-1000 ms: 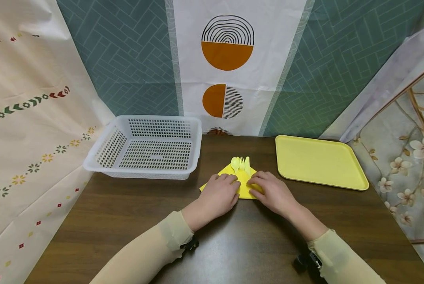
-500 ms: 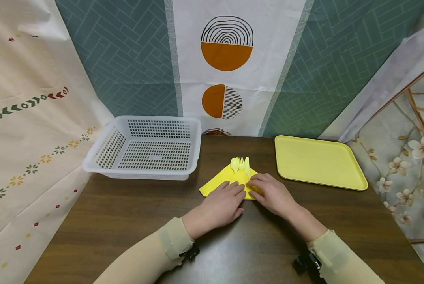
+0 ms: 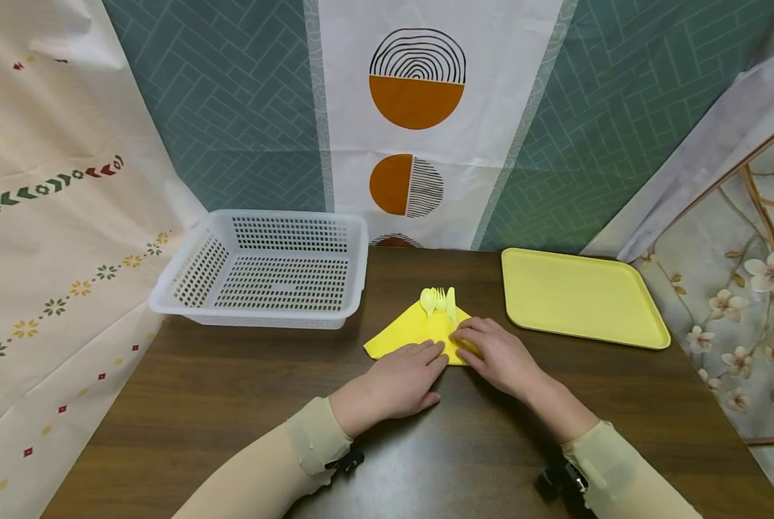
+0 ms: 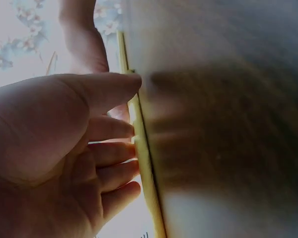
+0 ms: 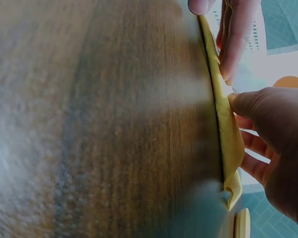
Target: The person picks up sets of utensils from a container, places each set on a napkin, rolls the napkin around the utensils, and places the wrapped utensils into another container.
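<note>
A folded yellow napkin (image 3: 398, 333) lies on the table in the head view, its left corner spread flat. A pale yellow plastic spoon (image 3: 429, 298), fork (image 3: 441, 297) and knife (image 3: 451, 301) lie side by side on it, tops poking past its far edge and their lower parts hidden. With fingers extended, my left hand (image 3: 403, 380) rests on the napkin's near edge, thumb at the table side. Bent a little, the fingers of my right hand (image 3: 500, 353) touch the napkin's right part; in the right wrist view the thumb tip meets the fold (image 5: 226, 124).
A white perforated basket (image 3: 257, 315) stands at the back left of the dark wooden table (image 3: 244, 396). At the back right lies a yellow tray (image 3: 581, 292). Patterned cloths hang behind and along both sides.
My left hand has slid toward me, from over the napkin's left part down to its near edge, baring the left corner. My right hand has stayed almost still on the right side.
</note>
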A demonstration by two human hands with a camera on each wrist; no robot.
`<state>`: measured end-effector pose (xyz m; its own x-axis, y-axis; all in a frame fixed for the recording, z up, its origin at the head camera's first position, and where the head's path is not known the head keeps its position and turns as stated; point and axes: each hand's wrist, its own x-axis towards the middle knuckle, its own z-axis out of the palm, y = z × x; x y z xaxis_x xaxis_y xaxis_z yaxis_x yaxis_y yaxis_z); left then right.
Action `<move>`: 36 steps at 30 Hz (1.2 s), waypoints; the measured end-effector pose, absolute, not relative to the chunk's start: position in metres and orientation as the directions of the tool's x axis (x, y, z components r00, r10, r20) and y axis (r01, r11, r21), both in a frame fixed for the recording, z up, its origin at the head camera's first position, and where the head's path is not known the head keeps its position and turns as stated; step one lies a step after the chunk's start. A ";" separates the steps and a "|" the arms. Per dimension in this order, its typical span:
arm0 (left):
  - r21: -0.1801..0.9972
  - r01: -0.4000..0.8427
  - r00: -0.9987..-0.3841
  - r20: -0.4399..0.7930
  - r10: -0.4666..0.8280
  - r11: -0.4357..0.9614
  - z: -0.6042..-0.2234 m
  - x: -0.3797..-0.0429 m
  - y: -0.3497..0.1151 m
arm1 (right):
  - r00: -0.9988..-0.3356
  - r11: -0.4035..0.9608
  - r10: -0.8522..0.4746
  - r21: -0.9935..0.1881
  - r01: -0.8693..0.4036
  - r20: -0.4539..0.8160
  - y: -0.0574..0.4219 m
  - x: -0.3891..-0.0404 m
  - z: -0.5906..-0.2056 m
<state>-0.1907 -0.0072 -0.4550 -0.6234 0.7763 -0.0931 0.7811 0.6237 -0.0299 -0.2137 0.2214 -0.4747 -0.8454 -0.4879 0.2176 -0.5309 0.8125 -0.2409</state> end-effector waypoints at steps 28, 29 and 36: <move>-0.088 0.796 -0.602 -0.009 0.799 0.599 -0.456 -0.196 -0.001 | -0.840 0.804 -0.509 -0.245 -0.542 0.189 0.236 -0.207 -0.477; -0.091 0.796 -0.601 -0.007 0.799 0.598 -0.456 -0.195 -0.001 | -0.840 0.804 -0.509 -0.245 -0.542 0.188 0.236 -0.207 -0.477; -0.116 0.798 -0.595 -0.001 0.804 0.591 -0.457 -0.195 0.000 | -0.848 0.812 -0.503 -0.243 -0.530 0.168 0.236 -0.207 -0.477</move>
